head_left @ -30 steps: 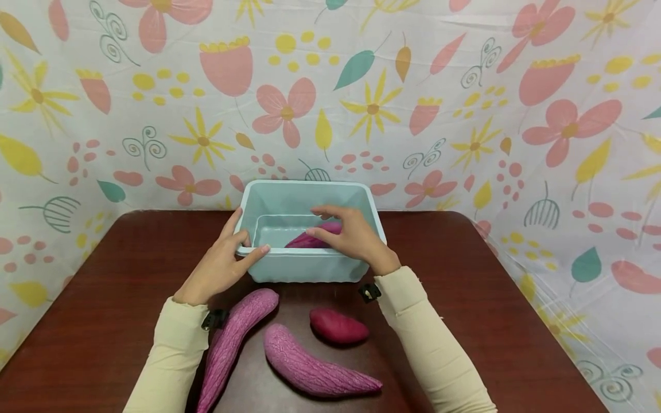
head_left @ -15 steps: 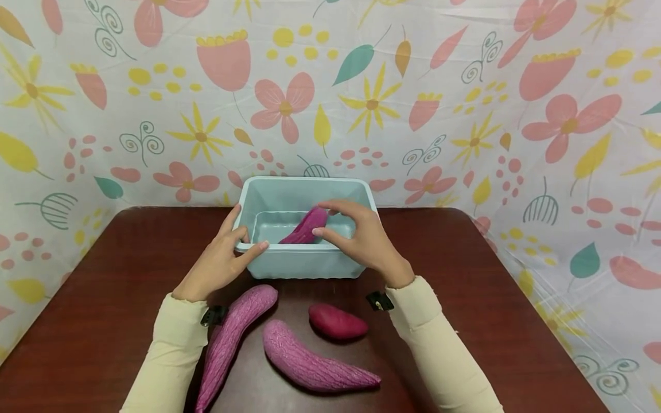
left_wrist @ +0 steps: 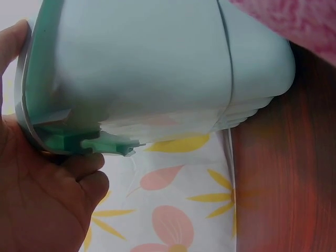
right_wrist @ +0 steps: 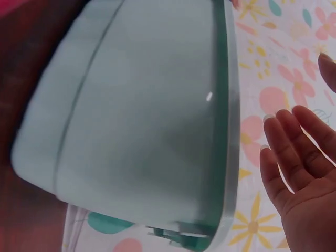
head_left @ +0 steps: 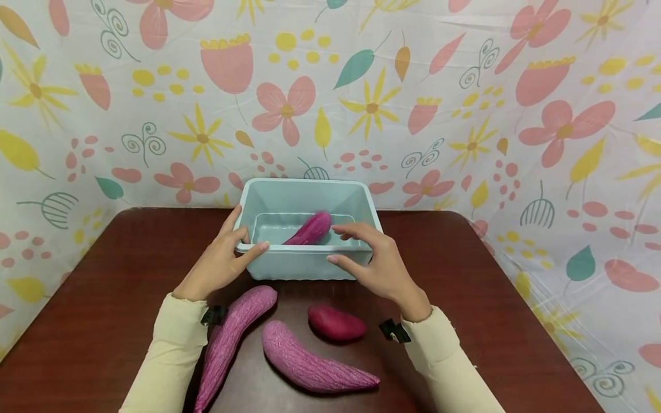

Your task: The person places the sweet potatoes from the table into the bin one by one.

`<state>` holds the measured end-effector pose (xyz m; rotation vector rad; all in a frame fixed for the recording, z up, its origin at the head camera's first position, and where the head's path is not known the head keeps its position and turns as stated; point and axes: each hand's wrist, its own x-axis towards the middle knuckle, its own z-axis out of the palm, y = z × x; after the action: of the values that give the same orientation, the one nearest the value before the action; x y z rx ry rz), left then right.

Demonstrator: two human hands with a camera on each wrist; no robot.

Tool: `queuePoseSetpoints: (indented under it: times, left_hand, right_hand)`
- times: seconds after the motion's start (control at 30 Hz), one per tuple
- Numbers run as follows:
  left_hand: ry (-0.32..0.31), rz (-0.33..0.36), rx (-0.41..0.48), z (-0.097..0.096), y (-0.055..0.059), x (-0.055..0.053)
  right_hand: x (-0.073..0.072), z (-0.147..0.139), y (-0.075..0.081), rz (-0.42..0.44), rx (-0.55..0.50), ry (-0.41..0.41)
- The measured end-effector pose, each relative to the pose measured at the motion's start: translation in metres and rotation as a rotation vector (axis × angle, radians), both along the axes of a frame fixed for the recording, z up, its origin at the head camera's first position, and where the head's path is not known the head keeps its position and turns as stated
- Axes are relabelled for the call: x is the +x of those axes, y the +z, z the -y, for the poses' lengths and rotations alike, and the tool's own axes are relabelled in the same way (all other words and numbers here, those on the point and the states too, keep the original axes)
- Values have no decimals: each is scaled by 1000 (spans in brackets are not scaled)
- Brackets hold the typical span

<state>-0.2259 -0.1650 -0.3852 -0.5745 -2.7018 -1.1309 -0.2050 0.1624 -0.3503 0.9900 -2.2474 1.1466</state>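
Note:
My left hand (head_left: 219, 258) grips the front left corner of a pale blue plastic bin (head_left: 304, 265), thumb over the front rim. The left wrist view shows its fingers curled around the rim (left_wrist: 23, 94). Inside the bin lies a magenta, ridged eggplant-like vegetable (head_left: 312, 228), slanting with its blunt end up and right. My right hand (head_left: 384, 267) hovers over the bin's front right rim, holding nothing. Its fingers (right_wrist: 294, 142) look spread and relaxed in the right wrist view, apart from the bin.
Two long, wrinkled purple eggplant-like vegetables lie on the dark wooden table (head_left: 129, 287): one by the left forearm (head_left: 234, 332), one in front (head_left: 315, 364). A small red-purple sweet potato (head_left: 337, 323) lies between the bin and the front one. A floral cloth (head_left: 320, 115) hangs behind.
My right hand has let go of the vegetable inside the bin and drawn back toward the front right. The vegetable settled in the bin. My left hand stays on the rim.

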Motion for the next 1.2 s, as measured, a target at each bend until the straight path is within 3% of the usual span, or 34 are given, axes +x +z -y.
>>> queuePoseSetpoints:
  times: [0.53, 1.2]
  left_hand:
    - [2, -5, -5, 0, 1, 1]
    - [-1, 12, -2, 1, 1, -1]
  right_hand:
    - [18, -6, -38, 81, -8, 57]
    - [20, 5, -70, 197, 102, 136]
